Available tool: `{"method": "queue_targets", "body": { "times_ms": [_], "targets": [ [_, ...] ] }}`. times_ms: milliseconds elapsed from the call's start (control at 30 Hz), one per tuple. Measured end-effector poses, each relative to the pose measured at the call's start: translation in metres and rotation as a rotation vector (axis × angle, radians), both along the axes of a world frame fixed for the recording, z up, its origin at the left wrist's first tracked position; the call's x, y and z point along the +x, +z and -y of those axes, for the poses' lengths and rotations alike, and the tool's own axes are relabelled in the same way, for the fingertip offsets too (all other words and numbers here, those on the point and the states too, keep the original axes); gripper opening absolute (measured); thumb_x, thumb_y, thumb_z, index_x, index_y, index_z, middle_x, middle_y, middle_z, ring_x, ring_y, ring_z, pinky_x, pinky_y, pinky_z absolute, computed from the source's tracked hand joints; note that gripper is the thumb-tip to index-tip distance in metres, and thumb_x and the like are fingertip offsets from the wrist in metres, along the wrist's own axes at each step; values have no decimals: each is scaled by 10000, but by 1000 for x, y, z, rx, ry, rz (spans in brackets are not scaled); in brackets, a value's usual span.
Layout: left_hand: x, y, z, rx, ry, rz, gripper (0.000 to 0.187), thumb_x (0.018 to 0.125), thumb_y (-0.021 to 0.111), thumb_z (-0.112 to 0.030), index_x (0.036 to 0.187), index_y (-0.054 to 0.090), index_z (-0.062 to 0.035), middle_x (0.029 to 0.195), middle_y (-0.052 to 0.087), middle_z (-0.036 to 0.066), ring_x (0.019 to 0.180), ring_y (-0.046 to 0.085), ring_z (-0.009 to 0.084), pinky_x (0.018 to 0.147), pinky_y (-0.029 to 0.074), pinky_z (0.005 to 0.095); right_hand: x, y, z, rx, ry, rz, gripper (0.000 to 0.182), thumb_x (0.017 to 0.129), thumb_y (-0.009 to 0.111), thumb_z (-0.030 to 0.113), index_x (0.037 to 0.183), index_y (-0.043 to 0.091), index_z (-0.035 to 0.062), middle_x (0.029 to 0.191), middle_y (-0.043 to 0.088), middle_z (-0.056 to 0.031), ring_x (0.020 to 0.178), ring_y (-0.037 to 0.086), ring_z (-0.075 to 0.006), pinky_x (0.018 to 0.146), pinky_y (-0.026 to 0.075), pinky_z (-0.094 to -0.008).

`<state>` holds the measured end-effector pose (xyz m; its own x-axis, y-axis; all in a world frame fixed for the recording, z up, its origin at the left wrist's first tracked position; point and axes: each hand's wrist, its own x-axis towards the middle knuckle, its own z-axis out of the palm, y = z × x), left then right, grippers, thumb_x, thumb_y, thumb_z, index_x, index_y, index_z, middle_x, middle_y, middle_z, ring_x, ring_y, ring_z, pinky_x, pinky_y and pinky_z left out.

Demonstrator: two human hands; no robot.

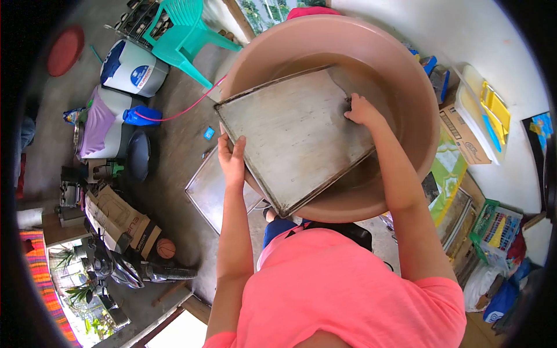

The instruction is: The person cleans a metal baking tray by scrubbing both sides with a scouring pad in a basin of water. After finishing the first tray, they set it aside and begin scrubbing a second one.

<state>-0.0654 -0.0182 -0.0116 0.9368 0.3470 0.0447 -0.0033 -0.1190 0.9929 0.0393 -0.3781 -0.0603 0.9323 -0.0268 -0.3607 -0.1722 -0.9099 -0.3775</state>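
Observation:
A large metal tray (pixel 296 139) lies tilted over a big brown tub (pixel 325 32) that has murky water (pixel 400 110) in it. My left hand (pixel 232 159) grips the tray's left edge, with the thumb on top. My right hand (pixel 362 110) is closed on something dark and small at the tray's right side, pressed to its surface; I cannot make out what it is. The tray's far right part dips low toward the water. A second metal tray (pixel 217 188) rests on the floor beside the tub, partly behind my left forearm.
A green plastic chair (pixel 183 37) stands beyond the tub on the left. Washing machines (pixel 136 69), a blue pitcher (pixel 142 115) with a pink hose and a dark basin (pixel 138 155) are at the left. Right of the tub are a cardboard box (pixel 461 133) and a green basket (pixel 484 223).

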Motion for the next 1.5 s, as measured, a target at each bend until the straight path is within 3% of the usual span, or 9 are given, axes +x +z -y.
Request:
{"method": "queue_targets", "body": {
  "times_ms": [333,433,600,633,867,1000,1200,1400,1500],
  "targets": [
    [0,6,1,-29,-16,-20,293,858,647,-158,1082,532,-9,1028,618,89,924,543,154,851,431,304,-12,17,-26,-133,99,31,486,863,596,296,1158,524,-83,1259,496,-275,1078,571,-379,943,460,-433],
    [-1,2,-3,-28,-23,-19,290,858,642,-153,1084,532,-8,1042,617,94,938,544,156,857,429,304,-32,26,-65,-62,334,86,387,861,491,157,1141,542,-105,1097,569,-284,1007,576,-409,821,504,-475],
    [0,2,-3,16,-19,-21,295,857,632,-151,1096,537,-6,1066,618,96,955,544,158,865,427,304,-115,71,-156,225,540,628,314,865,468,103,1140,530,-36,1244,521,-242,1007,565,-399,802,530,-461],
    [0,6,-1,7,-18,-33,298,857,632,-151,1099,539,-5,1063,619,94,956,544,160,870,425,305,-106,59,-160,238,494,784,335,820,516,101,1106,565,-68,1108,583,-265,971,584,-398,758,540,-440],
    [1,4,-5,34,-33,-66,383,854,616,-124,1197,511,12,1157,587,109,1035,531,182,925,405,313,-12,-22,-52,55,163,599,213,844,487,81,1019,567,-9,924,635,-221,816,634,-402,740,520,-488],
    [-1,9,4,-127,-61,12,461,864,583,-79,1289,448,35,1258,530,127,1116,509,200,971,389,319,-77,58,-160,316,343,530,165,862,479,97,1002,535,31,922,624,-203,863,601,-393,732,517,-466],
    [2,3,0,-76,-92,44,652,852,566,2,1445,296,7,1353,459,147,1249,444,219,1050,328,315,18,17,-156,288,99,644,135,834,555,100,953,613,72,954,622,-131,884,578,-368,736,515,-461],
    [2,-4,-5,116,-83,-58,689,841,602,-99,1467,312,-96,1150,482,133,1100,484,244,989,374,345,7,67,-264,345,413,887,168,785,595,135,941,657,126,1027,600,-126,931,590,-333,742,527,-436],
    [-1,13,0,220,-79,-79,682,836,596,-110,1456,320,-50,1278,504,133,1156,457,221,1027,329,334,6,83,-280,269,478,969,170,765,579,161,903,669,119,921,631,-98,858,604,-303,713,534,-401]
  ]
}}
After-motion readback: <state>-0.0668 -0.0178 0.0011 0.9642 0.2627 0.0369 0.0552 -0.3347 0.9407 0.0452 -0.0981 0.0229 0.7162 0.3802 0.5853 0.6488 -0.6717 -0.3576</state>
